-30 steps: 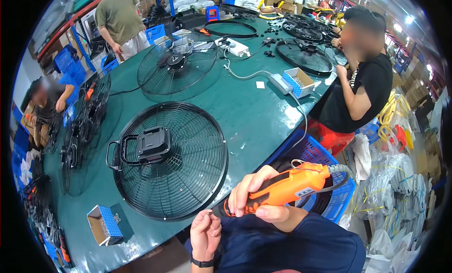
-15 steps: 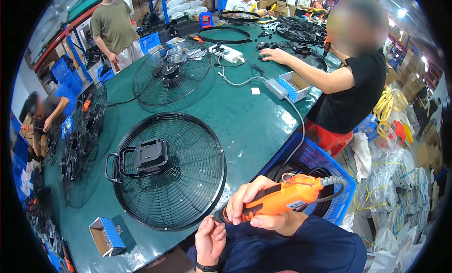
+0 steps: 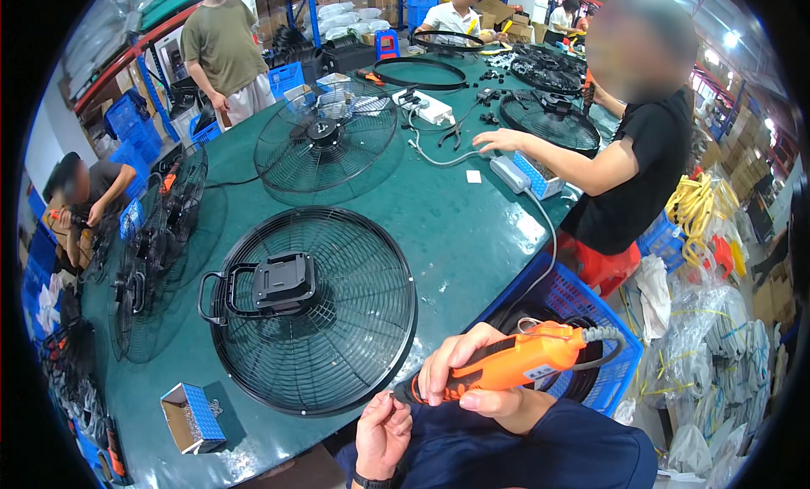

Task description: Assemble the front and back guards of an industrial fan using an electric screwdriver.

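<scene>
Right hand (image 3: 468, 375) wrapped round the orange driver (image 3: 515, 360), body roughly level, cable (image 3: 601, 334) end to the right, dark nose pointing left. Left hand (image 3: 384, 428) right at that nose, thumb and fingers pinched together; can't tell what's between them, too small from here. Hands and driver are just off the near edge of the green surface (image 3: 460, 236).

Fan (image 3: 359, 291) lies flat near that edge, wire guard up, black block (image 3: 283, 284) left of its middle, handle (image 3: 203, 297) sticking out past the rim on the left. Neither hand touches it.

Blue box (image 3: 206, 417) of metal bits by the near-left corner, more bits (image 3: 218, 407) lying just beside it. Second guard (image 3: 337, 156) further back, more guards (image 3: 156, 253) standing along the left edge.

White square (image 3: 473, 177) and grey adapter (image 3: 510, 175) toward the right edge; lead (image 3: 553, 236) drops off that edge to the blue basket (image 3: 622, 375) beside it, black coils (image 3: 582, 388) inside.

Co-worker (image 3: 620, 164) at the right edge: one hand (image 3: 504, 140) over the surface near the adapter, fingers extended.
</scene>
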Tool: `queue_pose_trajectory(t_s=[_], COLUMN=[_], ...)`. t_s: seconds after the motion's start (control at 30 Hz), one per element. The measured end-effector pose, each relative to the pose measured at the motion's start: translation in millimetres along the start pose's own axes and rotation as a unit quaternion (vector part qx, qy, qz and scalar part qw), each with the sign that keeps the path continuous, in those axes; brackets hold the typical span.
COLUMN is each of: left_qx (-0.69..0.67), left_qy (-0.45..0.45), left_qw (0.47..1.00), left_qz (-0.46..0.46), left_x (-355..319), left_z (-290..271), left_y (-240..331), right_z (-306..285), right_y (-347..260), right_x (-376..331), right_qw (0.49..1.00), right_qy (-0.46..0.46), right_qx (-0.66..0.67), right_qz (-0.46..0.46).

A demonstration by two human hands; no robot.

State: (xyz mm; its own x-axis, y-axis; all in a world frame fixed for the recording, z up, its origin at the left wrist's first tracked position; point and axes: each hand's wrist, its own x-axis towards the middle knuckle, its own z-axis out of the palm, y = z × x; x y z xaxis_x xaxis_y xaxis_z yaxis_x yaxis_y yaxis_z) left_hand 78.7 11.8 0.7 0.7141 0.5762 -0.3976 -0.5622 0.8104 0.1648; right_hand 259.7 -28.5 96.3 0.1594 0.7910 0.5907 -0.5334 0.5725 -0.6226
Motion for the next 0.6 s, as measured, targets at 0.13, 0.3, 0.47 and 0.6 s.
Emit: queue_pose_trajectory(t_s=[0.13, 0.3, 0.47, 0.6], left_qx=[-0.002, 0.009, 0.005, 0.006], left_qy=[0.013, 0.009, 0.01, 0.012], left_qw=[1.0, 1.0, 1.0, 1.0], left_qz=[-0.008, 0.006, 0.006, 0.009], left_x=[-1.3, -1.9, -3.9, -4.9], left_z=[-1.0, -2.5, -3.2, -3.2], left_y=[0.9, 0.5, -0.1, 1.1], right_z=[1.0, 3.0, 3.8, 5.0], right_y=[1.9, 3.2, 4.4, 5.9], right_x=[-0.2, -1.0, -1.3, -1.4], right_qw=[1.0, 1.0, 1.0, 1.0], right_qy=[0.001, -0.004, -0.004, -0.003], right_qx=[0.007, 0.007, 0.011, 0.017], right_qz=[-0.021, -0.004, 0.02, 0.017])
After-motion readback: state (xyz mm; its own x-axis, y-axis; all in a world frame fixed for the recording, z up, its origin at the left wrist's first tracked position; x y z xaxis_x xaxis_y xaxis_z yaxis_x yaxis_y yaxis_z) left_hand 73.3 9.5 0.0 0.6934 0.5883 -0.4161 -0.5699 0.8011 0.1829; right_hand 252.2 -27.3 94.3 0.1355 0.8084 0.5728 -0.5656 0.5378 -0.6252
